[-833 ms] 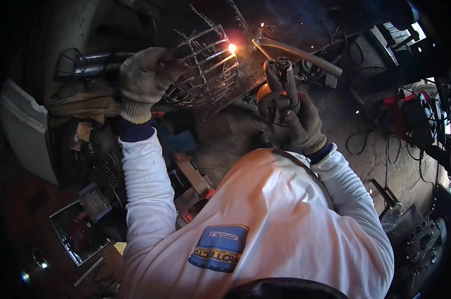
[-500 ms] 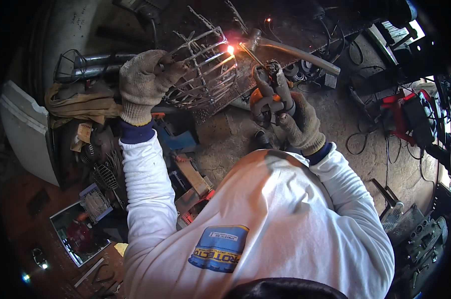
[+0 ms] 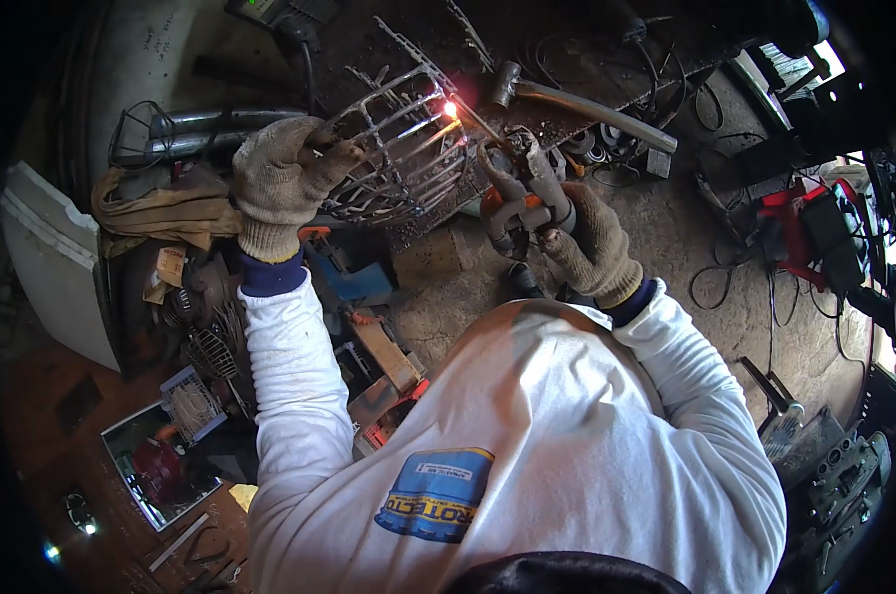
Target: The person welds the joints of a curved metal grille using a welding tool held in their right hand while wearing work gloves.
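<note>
My left hand [image 3: 285,178], in a knitted work glove, is closed on the left side of a basket-like grate of metal bars [image 3: 398,148]. My right hand [image 3: 598,247], gloved too, grips a worn welding electrode holder [image 3: 529,193] with orange on its handle. A thin welding electrode [image 3: 480,123] reaches from its jaws up to the grate's upper right edge. There a spot glows bright red-white, and nearby bars catch its light. Part of the left-hand fingertips' contact with the bars is hard to see.
A hammer [image 3: 597,111] lies on the dark worktable [image 3: 567,49] just beyond the electrode. Metal tubes [image 3: 205,129] and a brown cloth [image 3: 151,208] are at the left. Below stands a blue toolbox [image 3: 359,282]; cables [image 3: 720,287] trail over the floor at right.
My right hand has brought the holder and electrode slightly left, and the glowing spot sits a little lower and left. The grate has tilted slightly in my left hand.
</note>
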`<action>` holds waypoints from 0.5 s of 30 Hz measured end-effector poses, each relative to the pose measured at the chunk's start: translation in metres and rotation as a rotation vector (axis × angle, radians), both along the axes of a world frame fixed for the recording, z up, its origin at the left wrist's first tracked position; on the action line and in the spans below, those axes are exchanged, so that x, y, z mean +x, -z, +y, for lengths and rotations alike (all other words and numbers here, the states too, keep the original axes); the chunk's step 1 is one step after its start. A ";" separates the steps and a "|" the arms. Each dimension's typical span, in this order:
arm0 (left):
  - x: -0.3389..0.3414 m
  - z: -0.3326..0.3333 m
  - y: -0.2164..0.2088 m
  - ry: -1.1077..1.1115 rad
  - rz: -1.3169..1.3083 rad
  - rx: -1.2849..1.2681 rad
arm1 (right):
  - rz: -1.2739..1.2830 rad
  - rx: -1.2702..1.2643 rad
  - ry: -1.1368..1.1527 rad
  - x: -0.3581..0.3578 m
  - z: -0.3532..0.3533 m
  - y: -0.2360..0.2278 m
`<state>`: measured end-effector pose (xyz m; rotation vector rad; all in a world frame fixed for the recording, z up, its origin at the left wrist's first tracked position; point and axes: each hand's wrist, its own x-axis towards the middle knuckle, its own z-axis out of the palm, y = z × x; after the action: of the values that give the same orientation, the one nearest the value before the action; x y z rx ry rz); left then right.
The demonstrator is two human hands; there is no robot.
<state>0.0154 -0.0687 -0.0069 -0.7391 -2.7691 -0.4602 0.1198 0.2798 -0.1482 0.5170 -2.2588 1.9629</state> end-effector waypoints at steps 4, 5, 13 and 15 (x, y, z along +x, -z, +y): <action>0.001 0.006 -0.005 -0.005 -0.035 -0.050 | -0.020 0.012 -0.008 -0.001 0.000 -0.001; 0.001 0.007 -0.006 0.017 -0.027 -0.055 | -0.039 0.002 -0.020 -0.001 0.001 0.000; 0.002 0.007 -0.005 0.018 -0.027 0.009 | -0.024 0.019 -0.015 -0.002 0.000 -0.001; 0.000 0.005 -0.004 0.031 -0.019 0.007 | -0.017 0.020 -0.018 -0.002 0.000 -0.002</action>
<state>0.0158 -0.0642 -0.0028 -0.7811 -2.7758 -0.4850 0.1182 0.2800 -0.1466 0.5265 -2.2943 1.9616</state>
